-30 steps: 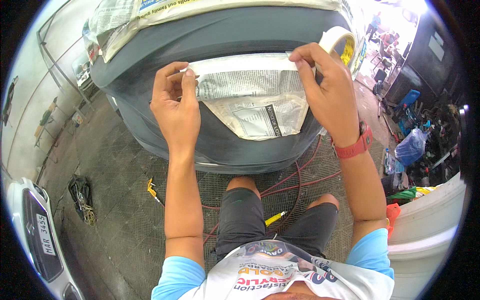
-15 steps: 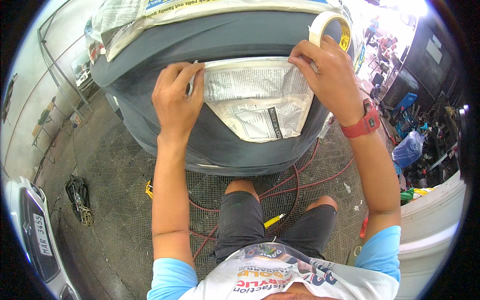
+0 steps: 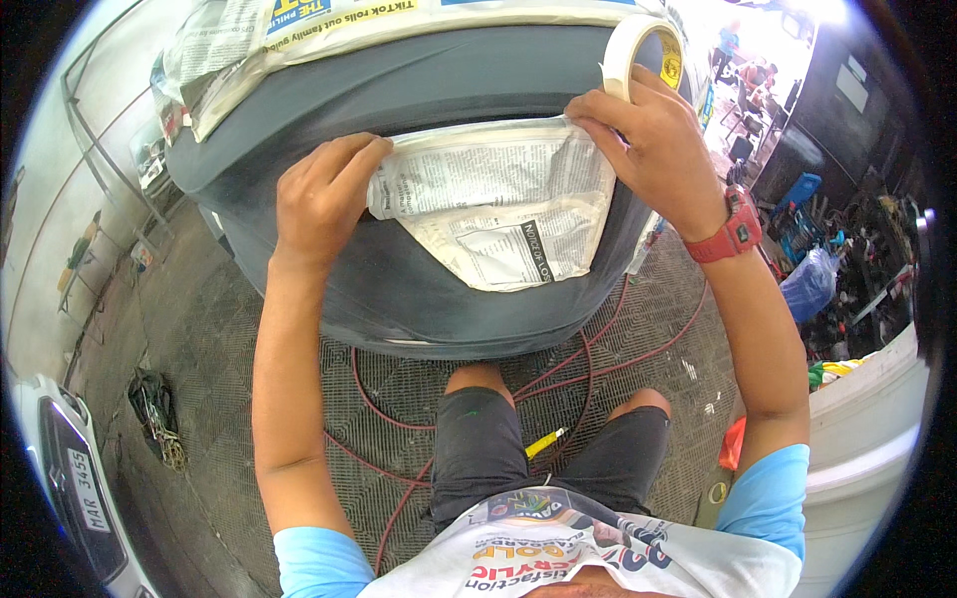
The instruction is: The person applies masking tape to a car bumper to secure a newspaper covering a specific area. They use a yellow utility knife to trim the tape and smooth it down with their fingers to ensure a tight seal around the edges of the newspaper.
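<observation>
Newspaper sheet [image 3: 498, 204]: lies flat on the grey car panel [image 3: 399, 289], upper edge along a pale seam, lower corner hanging toward the person's knees.
Left hand [image 3: 324, 199]: fingers together, pressed on the sheet's left edge; grip closed flat on paper, not clamped around it.
Right hand [image 3: 653, 149]: fingers down on the sheet's upper right corner; a tape roll [image 3: 643, 50] sits over the fingers, touching them. Red watch [image 3: 733, 229] on the wrist.
More newspaper [image 3: 299, 30]: covers the panel's top, apart from the sheet.
Red hose [image 3: 588, 359]: loops on the floor below the panel.
</observation>
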Demonstrator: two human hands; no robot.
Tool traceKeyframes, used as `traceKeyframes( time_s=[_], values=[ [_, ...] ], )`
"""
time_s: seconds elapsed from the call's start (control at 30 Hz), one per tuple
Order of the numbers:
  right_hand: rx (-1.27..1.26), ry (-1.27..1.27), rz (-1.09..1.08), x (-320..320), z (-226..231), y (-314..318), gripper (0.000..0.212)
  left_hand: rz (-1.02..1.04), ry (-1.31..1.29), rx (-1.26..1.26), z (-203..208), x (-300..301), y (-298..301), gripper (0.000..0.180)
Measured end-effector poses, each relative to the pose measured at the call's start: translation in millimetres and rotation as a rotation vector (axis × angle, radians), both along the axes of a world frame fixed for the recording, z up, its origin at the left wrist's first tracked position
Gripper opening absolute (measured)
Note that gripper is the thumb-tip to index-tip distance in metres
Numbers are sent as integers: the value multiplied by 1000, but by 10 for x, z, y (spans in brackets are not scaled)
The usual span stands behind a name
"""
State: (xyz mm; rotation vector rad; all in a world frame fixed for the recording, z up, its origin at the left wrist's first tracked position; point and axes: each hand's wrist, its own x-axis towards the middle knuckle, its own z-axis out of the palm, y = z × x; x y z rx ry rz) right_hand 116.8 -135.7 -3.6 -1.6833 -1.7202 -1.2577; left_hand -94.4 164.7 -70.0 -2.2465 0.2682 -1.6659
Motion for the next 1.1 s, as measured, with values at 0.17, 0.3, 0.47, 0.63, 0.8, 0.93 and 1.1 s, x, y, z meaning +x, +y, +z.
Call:
traceKeyframes(
  time_s=[0.17,0.3,0.47,0.63,0.8,0.93,1.1],
  values=[
    [-3,57,40,30,-20,-8,7,-35,25,49,36,-52,-1,30],
    [-15,102,47,3,-1,-12,9,-56,63,75,87,-72,-8,30],
    [-29,66,33,-26,3,-15,10,-60,89,53,71,-75,46,30],
    [-52,36,6,-40,-6,1,8,-60,95,-11,70,-76,46,26],
    [-27,46,-51,-52,-3,-16,8,-73,64,-96,97,-54,35,21],
    [-18,17,-114,-50,-20,-38,10,-76,59,-104,125,-49,10,19],
    [9,-132,-165,-38,-43,-29,13,-35,75,-93,131,-61,5,20]
  ],
)
